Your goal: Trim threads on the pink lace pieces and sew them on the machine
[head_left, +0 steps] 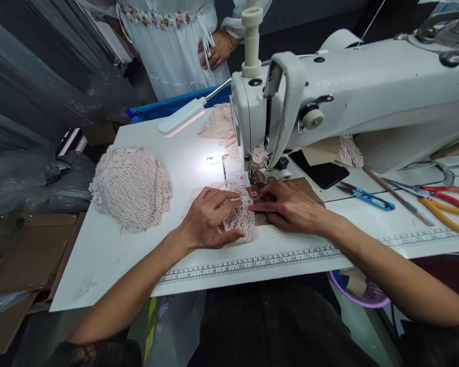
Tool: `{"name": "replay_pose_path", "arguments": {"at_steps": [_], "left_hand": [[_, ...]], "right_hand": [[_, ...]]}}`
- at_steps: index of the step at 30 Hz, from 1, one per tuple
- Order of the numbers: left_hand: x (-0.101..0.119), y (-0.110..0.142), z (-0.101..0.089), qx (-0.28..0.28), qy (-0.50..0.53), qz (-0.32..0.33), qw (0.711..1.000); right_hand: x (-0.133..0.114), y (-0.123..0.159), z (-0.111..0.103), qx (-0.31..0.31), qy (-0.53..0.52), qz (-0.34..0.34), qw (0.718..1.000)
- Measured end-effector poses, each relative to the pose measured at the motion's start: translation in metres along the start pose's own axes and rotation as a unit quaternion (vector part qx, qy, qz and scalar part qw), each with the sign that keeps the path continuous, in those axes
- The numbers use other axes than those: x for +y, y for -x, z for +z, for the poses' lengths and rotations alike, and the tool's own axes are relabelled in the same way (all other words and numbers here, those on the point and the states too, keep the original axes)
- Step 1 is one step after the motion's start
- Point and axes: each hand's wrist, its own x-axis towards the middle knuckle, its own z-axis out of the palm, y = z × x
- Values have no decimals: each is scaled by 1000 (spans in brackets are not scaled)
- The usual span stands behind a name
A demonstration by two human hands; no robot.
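Observation:
A pale pink lace piece [239, 221] lies on the white sewing table, just in front of the sewing machine's needle area. My left hand [210, 216] rests over its left part, thumb and fingers spread apart. From the other side, my right hand [290, 206] lies over a brown plate [309, 191] beside the presser foot [258, 177]. Its fingers are stretched toward the lace edge, with the index fingertip at the lace. Some fingertips are partly hidden. Above both hands stands the white sewing machine [352, 92], with a small fabric flower [259, 156] near its needle bar.
A lace pile [132, 188] sits at left, and more lace [219, 125] lies behind the needle. Blue thread snips [367, 196], red-handled pliers [451, 192] and a black phone-like slab [321, 171] lie at right. A lamp [182, 117] hangs low. Another person's hand [217, 50] is behind the table.

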Motion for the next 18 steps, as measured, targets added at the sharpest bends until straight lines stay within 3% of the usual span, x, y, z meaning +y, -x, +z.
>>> {"name": "replay_pose_path", "arguments": {"at_steps": [8,18], "left_hand": [[-10,-2,15,-83,-87,-4,993],[-9,1,17,-58,-119,5,991]], "right_hand": [[2,-1,3,21,-5,-11,1000],[3,-1,2,10,-6,-9,1000]]}}
